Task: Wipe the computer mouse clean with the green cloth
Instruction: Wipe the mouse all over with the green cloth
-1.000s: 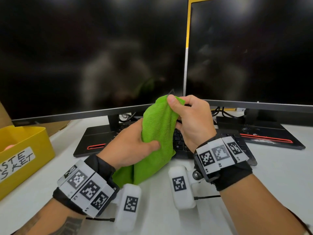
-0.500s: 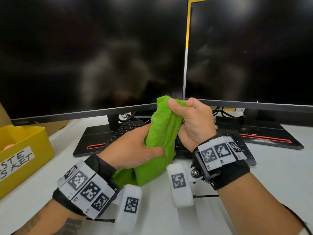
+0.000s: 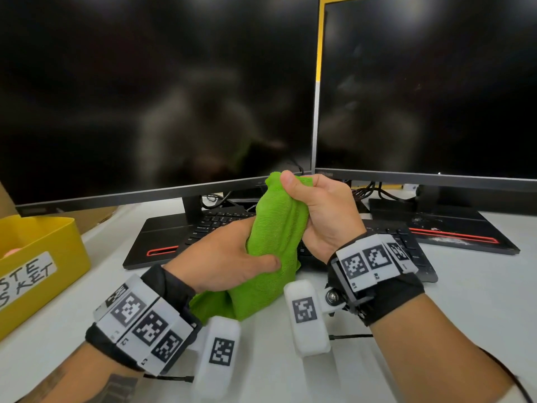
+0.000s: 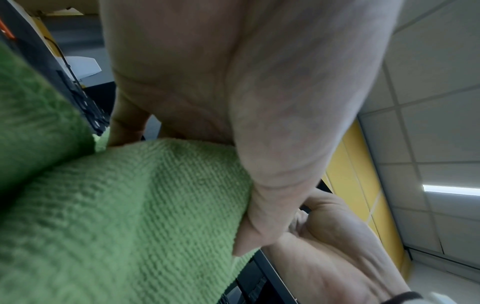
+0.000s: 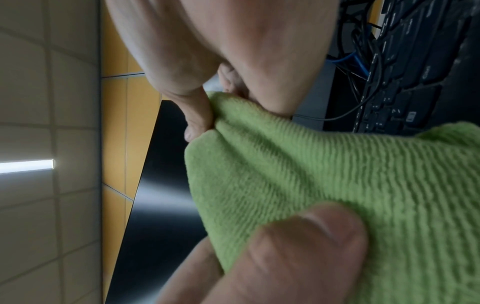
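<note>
The computer mouse itself cannot be seen in any view; judging by the bulge, it is probably wrapped inside the green cloth (image 3: 273, 242), which stands bunched and upright above the front half of the desk (image 3: 465, 315), clear of the surface, in front of the black keyboard (image 3: 215, 225). The right hand (image 3: 322, 210) clamps the top of the bundle, thumb pressed over the cloth's upper end and fingers curled behind it. The left hand (image 3: 223, 257) grips the lower part, thumb across the front, with a loose tail of cloth hanging below. This looks like the wiping step itself, the cloth being worked around the mouse. The next move likely calls for twisting or sliding the cloth against what it covers while keeping a firm hold. Two dark monitors (image 3: 157, 91) stand at the back edge, a yellow bin (image 3: 58, 251) at the left edge.
</note>
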Available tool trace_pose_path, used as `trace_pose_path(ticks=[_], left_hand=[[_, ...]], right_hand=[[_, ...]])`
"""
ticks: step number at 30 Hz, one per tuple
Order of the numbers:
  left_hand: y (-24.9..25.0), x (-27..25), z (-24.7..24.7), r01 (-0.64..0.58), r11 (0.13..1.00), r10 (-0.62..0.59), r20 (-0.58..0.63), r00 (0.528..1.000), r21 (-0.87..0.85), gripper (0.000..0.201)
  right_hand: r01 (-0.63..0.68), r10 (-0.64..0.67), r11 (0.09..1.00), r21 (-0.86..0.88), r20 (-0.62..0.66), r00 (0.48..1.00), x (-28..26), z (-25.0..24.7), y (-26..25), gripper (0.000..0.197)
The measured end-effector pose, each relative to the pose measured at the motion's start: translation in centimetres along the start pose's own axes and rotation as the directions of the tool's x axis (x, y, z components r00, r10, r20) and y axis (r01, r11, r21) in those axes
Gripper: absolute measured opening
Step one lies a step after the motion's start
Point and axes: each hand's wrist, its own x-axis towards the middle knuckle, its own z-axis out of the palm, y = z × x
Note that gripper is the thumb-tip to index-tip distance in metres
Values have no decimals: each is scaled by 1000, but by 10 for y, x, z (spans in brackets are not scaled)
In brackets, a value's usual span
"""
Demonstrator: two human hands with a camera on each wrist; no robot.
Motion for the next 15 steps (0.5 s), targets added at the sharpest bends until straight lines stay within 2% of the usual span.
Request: trace_pose_path(ticks=[2,3,5,10,15], left_hand=[[-2,1,0,2,1000,-2,5,1000,-4,32],[-2,1,0,6,1000,-6,2,1000,-5,31],[-3,1,1,10,1000,-10,-14,1000,6,30],[4,-3,4,-22,993,23,-6,1000,116,22],[7,-5,6,-70,993,69,17,997,98,23]], right_hand=[[-11,11,1000,12,0,1000,2,1,0,7],[-22,22,999,23,-7,1000,2,2,-1,4],[-41,43,998,55,-37,998,2,6,-2,18],[-66,74,997,46,-182,981,4,12,-5,36],[-110,145,979,169,-215,966,3,10,-10,37]])
